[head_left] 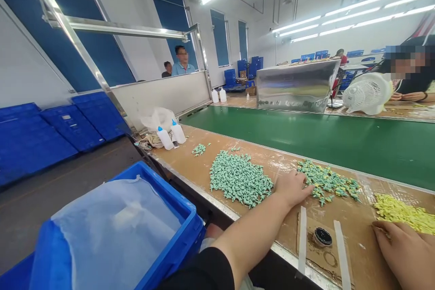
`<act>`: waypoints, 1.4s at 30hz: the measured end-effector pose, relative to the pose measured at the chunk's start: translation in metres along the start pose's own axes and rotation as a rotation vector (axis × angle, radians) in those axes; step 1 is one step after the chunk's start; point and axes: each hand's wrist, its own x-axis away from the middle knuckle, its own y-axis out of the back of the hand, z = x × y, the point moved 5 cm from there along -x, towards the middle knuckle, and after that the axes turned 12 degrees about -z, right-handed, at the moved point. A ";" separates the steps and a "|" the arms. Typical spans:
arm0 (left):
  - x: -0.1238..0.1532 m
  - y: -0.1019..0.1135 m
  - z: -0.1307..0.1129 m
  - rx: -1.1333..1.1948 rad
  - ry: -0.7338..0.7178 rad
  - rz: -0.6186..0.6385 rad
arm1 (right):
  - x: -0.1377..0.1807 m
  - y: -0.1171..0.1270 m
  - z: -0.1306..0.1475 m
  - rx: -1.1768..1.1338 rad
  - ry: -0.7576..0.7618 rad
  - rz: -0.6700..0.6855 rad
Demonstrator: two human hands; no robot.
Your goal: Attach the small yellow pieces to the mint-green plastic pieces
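Note:
My left hand [291, 186] rests palm down on the cardboard-covered bench [190, 163], fingers curled at the edge of a mixed pile of green and yellow small plastic parts [328, 182]. A larger heap of green parts [239, 178] lies just left of it. My right hand [406, 249] lies at the lower right, fingers bent under, beside a pile of yellow parts [403, 212]. What either hand grips, if anything, is hidden. A small black round cap [322, 237] sits between two white tape strips in front of me.
A blue crate [176, 244] lined with a clear bag stands at my left. Two white squeeze bottles [171, 135] and a rag lie at the bench's far left. A green conveyor belt [340, 140] runs behind. A white fan [367, 94], a metal box and other people are across.

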 end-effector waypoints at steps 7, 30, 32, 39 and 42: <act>0.013 -0.003 -0.032 0.227 -0.205 -0.038 | -0.004 0.016 0.021 -0.021 0.019 -0.055; 0.032 -0.044 -0.062 1.367 0.488 0.555 | -0.002 0.059 0.082 -0.610 -0.100 -0.399; 0.030 -0.045 -0.062 1.377 0.444 0.559 | -0.001 0.056 0.082 -0.627 -0.091 -0.386; 0.030 -0.038 -0.062 1.312 0.217 0.628 | -0.004 0.033 0.063 -0.772 -0.321 -0.130; 0.029 -0.040 -0.061 1.262 0.152 0.646 | -0.008 0.031 0.063 -0.854 -0.243 -0.077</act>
